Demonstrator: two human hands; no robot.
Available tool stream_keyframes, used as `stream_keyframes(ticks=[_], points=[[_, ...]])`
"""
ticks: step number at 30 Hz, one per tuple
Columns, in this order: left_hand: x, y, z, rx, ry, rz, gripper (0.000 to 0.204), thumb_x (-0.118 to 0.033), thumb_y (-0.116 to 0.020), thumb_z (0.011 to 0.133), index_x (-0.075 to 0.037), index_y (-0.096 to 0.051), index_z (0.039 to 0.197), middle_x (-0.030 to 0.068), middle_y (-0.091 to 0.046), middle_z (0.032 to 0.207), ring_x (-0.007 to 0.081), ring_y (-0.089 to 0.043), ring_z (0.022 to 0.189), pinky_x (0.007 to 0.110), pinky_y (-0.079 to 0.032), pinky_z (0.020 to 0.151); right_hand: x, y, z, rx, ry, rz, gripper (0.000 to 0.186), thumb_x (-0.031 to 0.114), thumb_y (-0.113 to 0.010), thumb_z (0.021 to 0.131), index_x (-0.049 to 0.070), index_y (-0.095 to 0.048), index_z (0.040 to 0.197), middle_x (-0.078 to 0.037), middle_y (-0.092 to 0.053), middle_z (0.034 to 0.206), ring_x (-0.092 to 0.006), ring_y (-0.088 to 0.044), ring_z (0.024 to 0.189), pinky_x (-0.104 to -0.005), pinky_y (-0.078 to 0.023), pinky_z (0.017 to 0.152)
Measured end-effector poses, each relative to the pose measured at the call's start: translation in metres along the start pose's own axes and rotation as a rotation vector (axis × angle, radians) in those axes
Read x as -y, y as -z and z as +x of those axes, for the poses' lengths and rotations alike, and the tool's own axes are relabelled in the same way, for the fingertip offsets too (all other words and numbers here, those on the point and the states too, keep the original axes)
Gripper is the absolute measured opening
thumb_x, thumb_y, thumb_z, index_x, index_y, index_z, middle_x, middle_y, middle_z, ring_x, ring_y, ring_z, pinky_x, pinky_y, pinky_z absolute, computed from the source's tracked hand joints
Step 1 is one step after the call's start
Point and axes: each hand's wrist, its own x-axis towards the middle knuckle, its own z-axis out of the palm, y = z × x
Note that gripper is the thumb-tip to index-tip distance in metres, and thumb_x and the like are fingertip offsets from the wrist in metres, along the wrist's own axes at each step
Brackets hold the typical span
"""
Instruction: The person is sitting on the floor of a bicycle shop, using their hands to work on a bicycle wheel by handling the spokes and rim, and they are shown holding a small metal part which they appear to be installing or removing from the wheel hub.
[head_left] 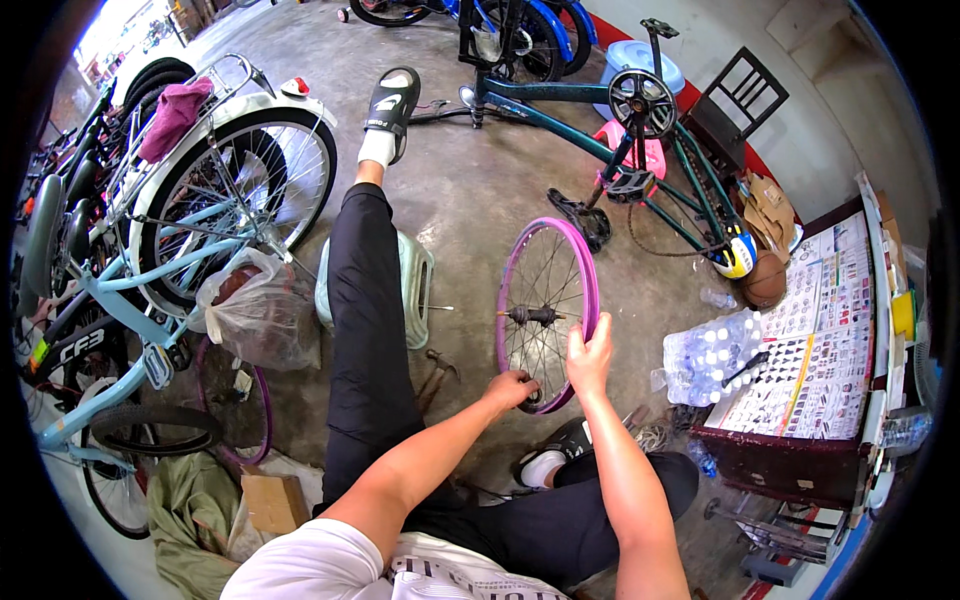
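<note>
A purple bicycle wheel (584, 262) with dark spokes and a black hub (533, 315) stands upright in front of me. My right hand (590, 352) grips the right side of its rim. My left hand (513, 390) is closed on the lower left part of the same wheel, low among the spokes; the fingertips are small to see. My left leg stretches forward beside a pale plastic stool (408, 290), with a thin metal rod (437, 308) near the stool's right edge. A hammer (437, 372) lies on the floor left of the wheel.
Bicycles (190, 250) crowd the left, with a plastic bag (260, 325) and cardboard box (274, 500). A teal frame (540, 125) stands ahead by a basketball (762, 282). Bottled water (705, 355) sits at right beside a paper-covered cabinet (825, 360).
</note>
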Motion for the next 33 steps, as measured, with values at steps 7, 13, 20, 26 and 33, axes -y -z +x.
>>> stream_keyframes(ticks=[7, 13, 20, 26, 33], points=[[-0.006, 0.0, 0.0, 0.066, 0.058, 0.034, 0.047, -0.044, -0.07, 0.091, 0.001, -0.07, 0.102, 0.0114, -0.07, 0.088, 0.0203, -0.067, 0.075, 0.036, -0.054, 0.064, -0.012, 0.0, 0.005, -0.006, -0.037, 0.02, 0.023, 0.016, -0.059, 0.091, 0.002, -0.044, 0.101, -0.021, -0.055, 0.077, -0.0402, -0.056, 0.07, -0.0485, -0.044, 0.066], [-0.004, 0.006, -0.008, 0.232, 0.041, -0.285, 0.057, -0.05, -0.074, 0.083, 0.003, -0.072, 0.102, 0.0177, -0.074, 0.094, 0.0271, -0.072, 0.081, 0.041, -0.055, 0.078, -0.009, 0.0, 0.005, -0.014, 0.025, -0.005, 0.021, 0.014, -0.059, 0.091, 0.002, -0.044, 0.1, -0.018, -0.055, 0.075, -0.0349, -0.055, 0.066, -0.046, -0.044, 0.064], [-0.025, 0.0, -0.018, -0.098, -0.012, 0.183, 0.041, -0.036, -0.075, 0.081, 0.001, -0.074, 0.099, 0.0132, -0.075, 0.092, 0.0205, -0.07, 0.078, 0.038, -0.055, 0.074, -0.002, 0.003, 0.005, 0.016, -0.065, -0.014, 0.023, 0.016, -0.06, 0.091, 0.002, -0.045, 0.1, -0.023, -0.055, 0.074, -0.0452, -0.057, 0.07, -0.0511, -0.044, 0.066], [-0.002, -0.002, 0.002, 0.15, 0.118, -0.298, 0.036, -0.032, -0.072, 0.083, -0.001, -0.071, 0.101, 0.0069, -0.064, 0.073, 0.0171, -0.057, 0.059, 0.035, -0.044, 0.052, -0.005, 0.003, 0.005, -0.001, -0.017, -0.01, 0.022, 0.016, -0.06, 0.092, 0.002, -0.044, 0.099, -0.02, -0.054, 0.072, -0.0404, -0.056, 0.066, -0.049, -0.044, 0.064], [-0.018, 0.013, -0.015, 0.21, 0.111, -0.15, 0.05, -0.039, -0.071, 0.084, 0.004, -0.064, 0.108, 0.0101, -0.07, 0.082, 0.0189, -0.066, 0.064, 0.035, -0.054, 0.052, -0.011, 0.001, 0.006, -0.025, -0.025, -0.039, 0.021, 0.015, -0.059, 0.092, 0.001, -0.044, 0.098, -0.017, -0.054, 0.074, -0.0298, -0.056, 0.066, -0.0443, -0.046, 0.066]])
